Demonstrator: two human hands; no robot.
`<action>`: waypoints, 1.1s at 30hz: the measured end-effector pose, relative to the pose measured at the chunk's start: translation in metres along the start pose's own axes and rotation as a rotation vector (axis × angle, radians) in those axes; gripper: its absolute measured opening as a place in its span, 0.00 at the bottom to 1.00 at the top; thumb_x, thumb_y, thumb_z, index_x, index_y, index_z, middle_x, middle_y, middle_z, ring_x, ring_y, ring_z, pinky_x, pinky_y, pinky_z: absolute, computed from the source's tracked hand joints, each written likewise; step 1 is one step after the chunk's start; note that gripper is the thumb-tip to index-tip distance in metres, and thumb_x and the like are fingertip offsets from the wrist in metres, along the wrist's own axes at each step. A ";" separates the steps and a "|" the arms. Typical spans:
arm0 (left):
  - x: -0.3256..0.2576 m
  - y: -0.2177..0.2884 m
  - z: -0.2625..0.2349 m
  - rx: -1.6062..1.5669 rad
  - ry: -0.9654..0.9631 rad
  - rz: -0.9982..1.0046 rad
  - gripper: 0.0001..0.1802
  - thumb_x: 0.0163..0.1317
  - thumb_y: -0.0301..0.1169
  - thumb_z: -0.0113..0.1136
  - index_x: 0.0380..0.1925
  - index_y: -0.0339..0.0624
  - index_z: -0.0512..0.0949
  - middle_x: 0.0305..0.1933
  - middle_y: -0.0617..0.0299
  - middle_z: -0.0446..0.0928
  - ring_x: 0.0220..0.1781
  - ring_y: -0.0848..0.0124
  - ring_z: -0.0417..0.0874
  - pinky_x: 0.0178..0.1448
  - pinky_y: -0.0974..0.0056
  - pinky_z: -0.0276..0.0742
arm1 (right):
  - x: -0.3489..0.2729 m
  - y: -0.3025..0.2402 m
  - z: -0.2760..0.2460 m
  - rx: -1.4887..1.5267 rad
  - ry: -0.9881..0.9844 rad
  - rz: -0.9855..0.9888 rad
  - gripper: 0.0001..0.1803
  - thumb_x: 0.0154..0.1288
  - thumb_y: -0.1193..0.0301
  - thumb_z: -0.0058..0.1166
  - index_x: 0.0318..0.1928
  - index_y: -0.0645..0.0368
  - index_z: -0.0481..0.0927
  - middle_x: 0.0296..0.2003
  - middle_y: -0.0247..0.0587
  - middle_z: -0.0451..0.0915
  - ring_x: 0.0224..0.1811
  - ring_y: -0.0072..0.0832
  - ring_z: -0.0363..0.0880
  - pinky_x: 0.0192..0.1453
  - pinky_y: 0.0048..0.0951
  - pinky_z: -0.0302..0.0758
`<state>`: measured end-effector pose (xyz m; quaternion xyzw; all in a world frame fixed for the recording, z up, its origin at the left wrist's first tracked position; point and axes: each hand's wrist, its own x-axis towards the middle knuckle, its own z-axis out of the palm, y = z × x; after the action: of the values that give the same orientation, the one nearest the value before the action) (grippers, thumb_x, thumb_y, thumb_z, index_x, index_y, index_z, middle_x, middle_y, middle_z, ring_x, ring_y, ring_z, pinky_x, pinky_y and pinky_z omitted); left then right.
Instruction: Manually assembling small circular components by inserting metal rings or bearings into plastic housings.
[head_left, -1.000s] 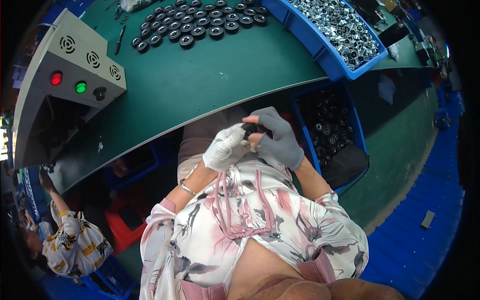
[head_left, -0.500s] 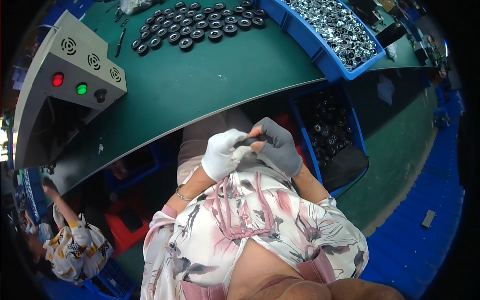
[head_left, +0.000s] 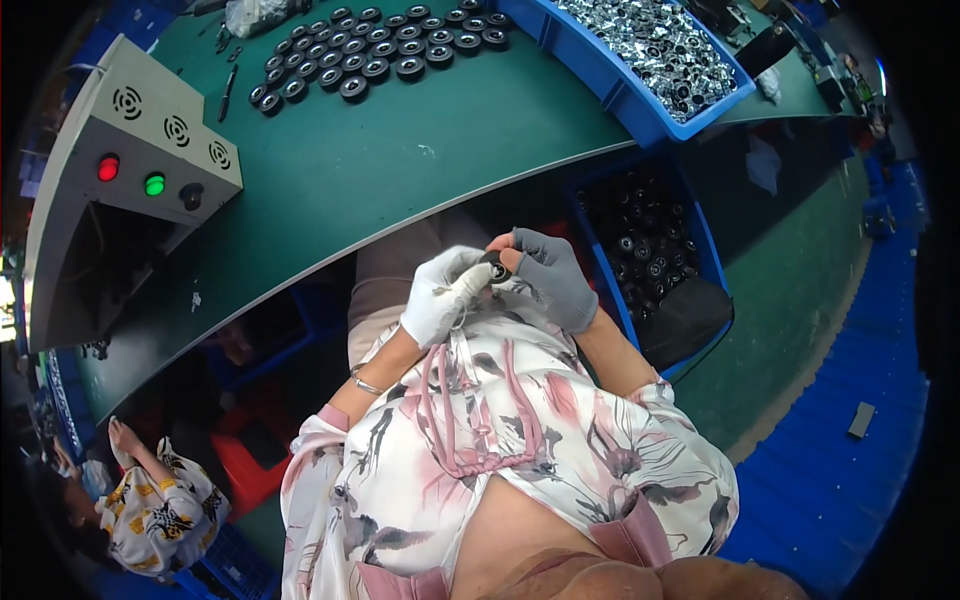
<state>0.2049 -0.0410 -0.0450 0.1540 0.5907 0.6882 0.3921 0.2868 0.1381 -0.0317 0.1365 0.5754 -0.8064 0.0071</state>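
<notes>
Above my lap, both hands hold a small black wheel (head_left: pixel 499 271) with a light metal centre. My left hand (head_left: pixel 438 298), in a white glove, is closed with its thumb and fingers pinching the near-left side of the wheel. My right hand (head_left: pixel 556 282), in a grey glove with bare thumb and fingertips, grips the wheel's upper right edge. The wheel's face is tilted up, and its far rim is partly hidden by the fingers.
Rows of black wheels (head_left: pixel 375 69) lie on the green table (head_left: pixel 380 155). A blue bin (head_left: pixel 640 120) of shiny metal parts stands at its right edge. Below is a blue crate (head_left: pixel 712 262) of wheels. A beige machine (head_left: pixel 150 130) with lights is at left; a co-worker (head_left: pixel 165 510) sits lower left.
The wheel has turned in my fingers, so its face and metal centre now show. My left thumb lies across its near edge. The co-worker's hand has moved lower beside the table.
</notes>
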 end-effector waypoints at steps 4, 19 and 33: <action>0.006 -0.013 -0.003 -0.176 -0.015 -0.149 0.14 0.75 0.39 0.59 0.47 0.38 0.79 0.33 0.67 0.79 0.31 0.82 0.75 0.36 0.75 0.69 | -0.008 0.003 -0.001 -0.252 0.038 -0.128 0.17 0.67 0.74 0.61 0.54 0.67 0.82 0.43 0.33 0.79 0.44 0.17 0.77 0.51 0.23 0.75; 0.018 -0.040 -0.014 -0.625 -0.197 -0.154 0.12 0.74 0.36 0.60 0.46 0.39 0.78 0.43 0.63 0.79 0.42 0.72 0.78 0.49 0.63 0.76 | -0.006 0.008 0.000 0.011 -0.037 -0.033 0.20 0.69 0.80 0.57 0.61 0.67 0.77 0.45 0.33 0.78 0.44 0.20 0.82 0.48 0.23 0.80; 0.017 -0.033 -0.010 -0.598 -0.088 -0.159 0.16 0.73 0.34 0.61 0.52 0.32 0.77 0.43 0.61 0.80 0.43 0.73 0.80 0.52 0.64 0.77 | -0.003 0.020 0.002 -0.096 0.073 -0.076 0.14 0.70 0.80 0.54 0.55 0.68 0.80 0.45 0.37 0.82 0.45 0.19 0.80 0.51 0.22 0.78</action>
<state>0.1987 -0.0354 -0.0824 0.0149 0.3548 0.7911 0.4980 0.2929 0.1291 -0.0490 0.1433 0.6182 -0.7719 -0.0382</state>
